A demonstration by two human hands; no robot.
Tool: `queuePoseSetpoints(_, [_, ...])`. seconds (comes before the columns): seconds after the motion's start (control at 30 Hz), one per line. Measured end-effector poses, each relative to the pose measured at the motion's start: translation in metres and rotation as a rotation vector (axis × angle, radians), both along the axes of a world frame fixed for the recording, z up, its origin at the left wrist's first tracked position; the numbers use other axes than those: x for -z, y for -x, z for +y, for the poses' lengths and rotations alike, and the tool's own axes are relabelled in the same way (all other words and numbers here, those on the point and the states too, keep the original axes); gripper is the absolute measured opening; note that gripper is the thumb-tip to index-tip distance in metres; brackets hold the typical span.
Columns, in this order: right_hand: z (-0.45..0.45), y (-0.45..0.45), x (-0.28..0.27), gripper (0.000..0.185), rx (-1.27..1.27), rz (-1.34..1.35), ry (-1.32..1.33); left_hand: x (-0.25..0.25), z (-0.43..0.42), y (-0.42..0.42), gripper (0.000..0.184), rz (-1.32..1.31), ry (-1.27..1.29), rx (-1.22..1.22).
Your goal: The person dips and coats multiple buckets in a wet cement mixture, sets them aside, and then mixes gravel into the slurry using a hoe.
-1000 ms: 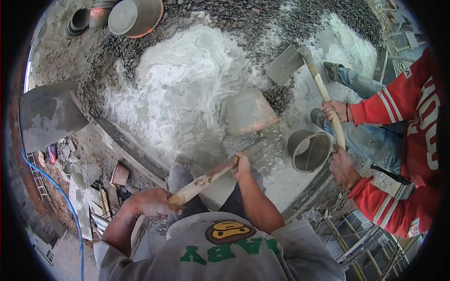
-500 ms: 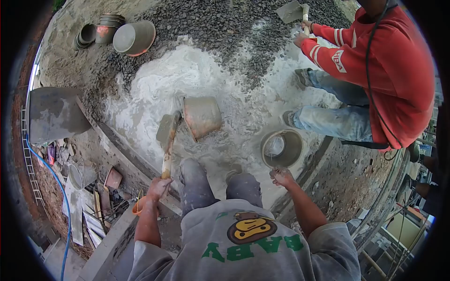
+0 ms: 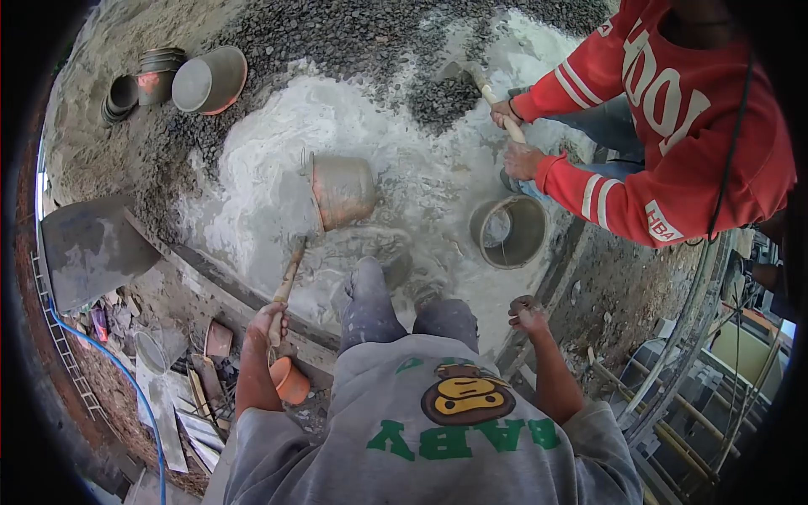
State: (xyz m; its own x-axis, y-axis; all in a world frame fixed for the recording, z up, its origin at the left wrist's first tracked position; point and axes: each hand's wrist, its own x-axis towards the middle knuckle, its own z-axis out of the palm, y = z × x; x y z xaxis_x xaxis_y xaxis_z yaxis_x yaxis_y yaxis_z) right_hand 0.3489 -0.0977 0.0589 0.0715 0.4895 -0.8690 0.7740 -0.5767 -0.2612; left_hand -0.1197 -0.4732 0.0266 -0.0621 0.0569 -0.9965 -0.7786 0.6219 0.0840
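My left hand (image 3: pixel 268 324) is closed around the wooden handle of a hoe (image 3: pixel 289 273). The hoe's blade is not clearly visible where the handle meets the wet grey mix (image 3: pixel 337 261). Empty and curled, my right hand (image 3: pixel 528 313) hovers beside my right knee, below a grey bucket (image 3: pixel 539 244) standing upright in the mix with a little pale matter inside. In front of my knees, a second bucket (image 3: pixel 345 192) lies on its side, its mouth turned left.
At right, a co-worker in a red sweater (image 3: pixel 673 126) grips a long-handled tool (image 3: pixel 488 88) at the gravel (image 3: pixel 337 34). Stacked buckets (image 3: pixel 160 76) and a tilted bucket (image 3: pixel 210 80) sit upper left. An orange bucket (image 3: pixel 289 381), a blue hose (image 3: pixel 126 370) and scrap boards (image 3: pixel 160 404) lie lower left.
The hoe's blade has gone from plain view as its handle moved lower. My right hand has drawn slightly back. The co-worker has leaned in, bringing their tool toward me with gravel before it.
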Motion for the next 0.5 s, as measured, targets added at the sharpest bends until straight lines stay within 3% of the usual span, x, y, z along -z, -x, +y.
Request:
queuePoseSetpoints(0.17, [-0.049,-0.031,-0.024,0.031,0.196,-0.095,-0.034,-0.002,0.007,0.029,0.024,-0.107,0.098,0.122])
queuePoseSetpoints(0.3, [-0.079,-0.049,-0.018,0.03,0.162,-0.121,0.051,0.017,-0.002,0.033,0.025,-0.038,-0.042,0.133])
queuePoseSetpoints(0.4, [-0.101,-0.067,-0.032,0.032,0.292,-0.042,0.035,0.017,-0.001,0.036,0.025,-0.139,0.005,0.136])
queuePoseSetpoints(0.5, [-0.116,-0.077,-0.055,0.033,0.336,-0.145,0.007,0.014,0.009,0.035,0.027,-0.083,-0.049,0.166])
